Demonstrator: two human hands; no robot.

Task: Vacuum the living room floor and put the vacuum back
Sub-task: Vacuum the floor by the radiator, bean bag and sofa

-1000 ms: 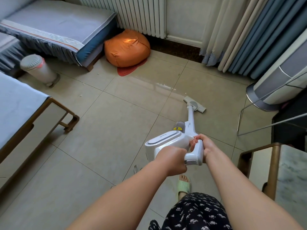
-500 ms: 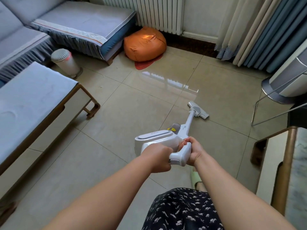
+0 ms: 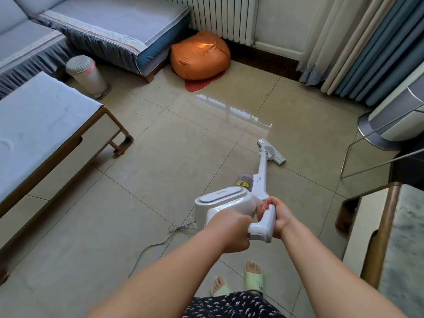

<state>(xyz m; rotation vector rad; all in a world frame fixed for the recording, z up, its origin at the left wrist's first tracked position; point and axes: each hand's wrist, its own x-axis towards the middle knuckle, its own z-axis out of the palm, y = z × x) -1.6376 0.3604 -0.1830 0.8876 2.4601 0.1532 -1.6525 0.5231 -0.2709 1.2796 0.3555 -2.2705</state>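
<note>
White vacuum (image 3: 231, 203) gripped by both hands — left (image 3: 229, 232), right (image 3: 278, 216).

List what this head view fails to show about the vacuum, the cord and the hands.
- Left hand: its fingers curl out of sight behind the vacuum body, so what they hold is hidden.
- Cord: it runs under the left forearm; its far end is hidden.
- Yellow label: print too small to read.
- Floor head: its underside faces the floor; suction cannot be judged.
- Right hand: wraps the grip, covering any switch.

daylight, bright | glare on floor (image 3: 234, 106) | edges bowed | sharp
</note>
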